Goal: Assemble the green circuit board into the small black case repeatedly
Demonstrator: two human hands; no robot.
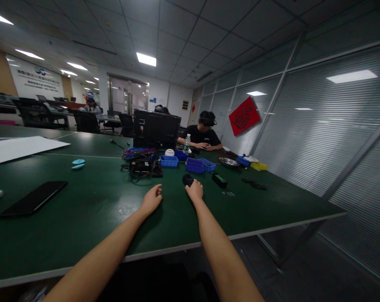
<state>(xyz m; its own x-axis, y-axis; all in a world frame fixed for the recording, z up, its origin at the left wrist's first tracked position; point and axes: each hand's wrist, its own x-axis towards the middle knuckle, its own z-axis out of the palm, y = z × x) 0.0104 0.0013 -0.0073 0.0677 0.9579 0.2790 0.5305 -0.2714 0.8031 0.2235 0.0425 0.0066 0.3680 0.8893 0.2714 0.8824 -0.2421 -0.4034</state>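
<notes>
On the green table (111, 214) my right hand (195, 191) has its fingers closed on a small black box (187, 180), whose far part shows beyond the fingertips. The fingers hide its near end. To the left, my left hand (151, 199) rests by the tabletop with its fingers loosely bent and a little apart, and I see nothing in it. Right of the box lies another black box with a green top (220, 180), apart from both hands. Small clear pieces (230, 194) lie in front of that one.
Beyond my hands stand blue bins (194, 165), a baseball (169, 152), a tangle of cables with a black device (140, 167), and a monitor (156, 128). A metal bowl (229, 162) is farther right. A black tablet-like slab (35, 198) lies left. Another person (205, 136) sits across the table.
</notes>
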